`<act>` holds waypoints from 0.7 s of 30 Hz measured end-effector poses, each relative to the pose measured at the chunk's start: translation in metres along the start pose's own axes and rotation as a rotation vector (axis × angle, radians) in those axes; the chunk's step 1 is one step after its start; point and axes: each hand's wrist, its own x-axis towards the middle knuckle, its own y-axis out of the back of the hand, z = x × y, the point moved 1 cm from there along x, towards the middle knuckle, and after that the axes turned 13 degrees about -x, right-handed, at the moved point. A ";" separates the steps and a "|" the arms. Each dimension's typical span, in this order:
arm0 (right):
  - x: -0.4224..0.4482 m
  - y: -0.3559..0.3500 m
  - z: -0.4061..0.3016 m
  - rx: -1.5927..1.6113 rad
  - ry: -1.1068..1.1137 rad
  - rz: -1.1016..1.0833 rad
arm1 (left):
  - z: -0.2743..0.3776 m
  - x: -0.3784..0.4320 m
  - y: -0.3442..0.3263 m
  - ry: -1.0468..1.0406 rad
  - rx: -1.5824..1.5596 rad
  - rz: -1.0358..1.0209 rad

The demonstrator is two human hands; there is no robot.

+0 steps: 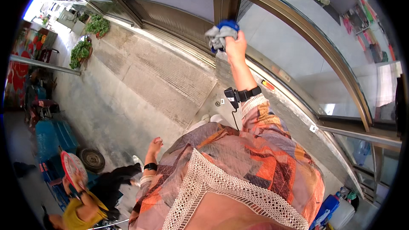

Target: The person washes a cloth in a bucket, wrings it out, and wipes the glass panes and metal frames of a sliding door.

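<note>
My right hand (235,46) grips a bunched grey and blue cloth (219,38). It is raised in front of me at a brown metal door post (222,0), beside a framed glass door (287,38). Whether the cloth touches the post I cannot tell. A black strapped device (232,97) with a cable sits on my right wrist. Low at my side hangs my left hand (155,146), its fingers loosely curled and a little apart, with nothing visible in it. A black band (150,166) circles that wrist.
A ridged ramp (159,80) slopes from the door sill. Potted plants (81,51) stand further along. To the left are a blue vehicle (56,137) with a wheel (91,160) and a person in yellow (84,210) holding a red-rimmed round tray (75,167). Bags and containers (342,212) lie behind right.
</note>
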 end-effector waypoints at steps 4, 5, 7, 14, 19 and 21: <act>0.008 0.006 -0.108 -0.105 0.589 0.145 | -0.004 0.014 -0.010 -0.079 0.004 -0.073; 0.007 0.004 -0.122 -0.171 0.676 0.189 | -0.002 0.015 -0.017 -0.067 0.093 -0.086; 0.007 0.003 -0.107 -0.414 0.816 0.312 | -0.002 0.018 -0.019 -0.058 0.185 -0.092; -0.001 0.006 0.027 -0.575 0.654 0.264 | -0.012 0.009 -0.026 -0.080 0.180 -0.083; -0.005 0.038 0.042 -0.351 0.106 -0.048 | 0.012 0.010 -0.036 -0.101 0.350 -0.095; -0.022 0.052 -0.007 -0.177 0.147 -0.154 | 0.000 0.019 -0.037 -0.054 0.265 -0.056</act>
